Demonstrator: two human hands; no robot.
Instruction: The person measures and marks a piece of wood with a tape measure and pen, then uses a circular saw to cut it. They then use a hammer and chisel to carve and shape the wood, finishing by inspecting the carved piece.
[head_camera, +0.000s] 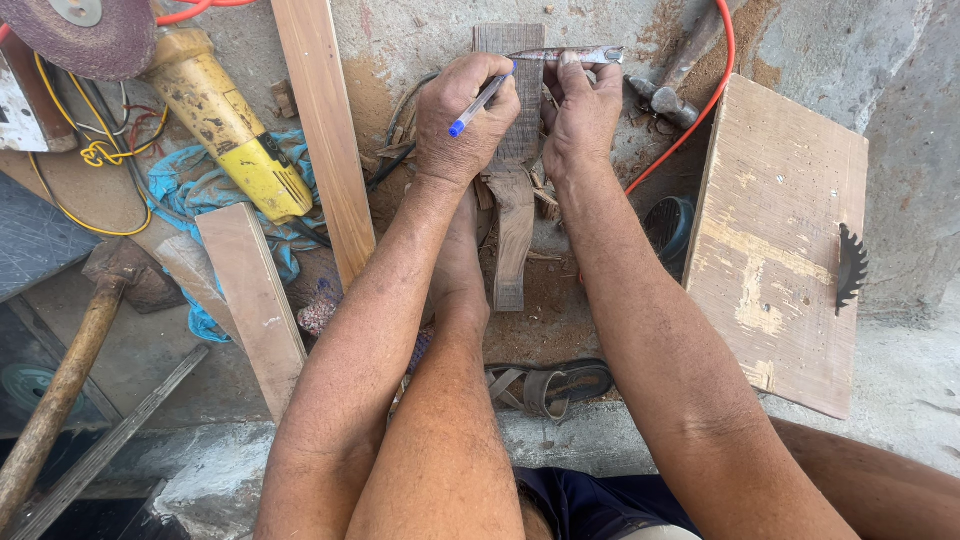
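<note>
1. Head view, upper left: a yellow angle grinder (225, 120) lay on the floor beside a long wooden plank (325, 130).
2. Upper centre: the left hand (465, 120) was closed around a blue pen (480, 103) and rested on a small wooden piece (512, 230).
3. Beside it, the right hand (580, 115) pinched a metal ruler (570, 55) across that piece.
4. Right: a plywood board (775, 240) carried a saw blade (850, 265).
</note>
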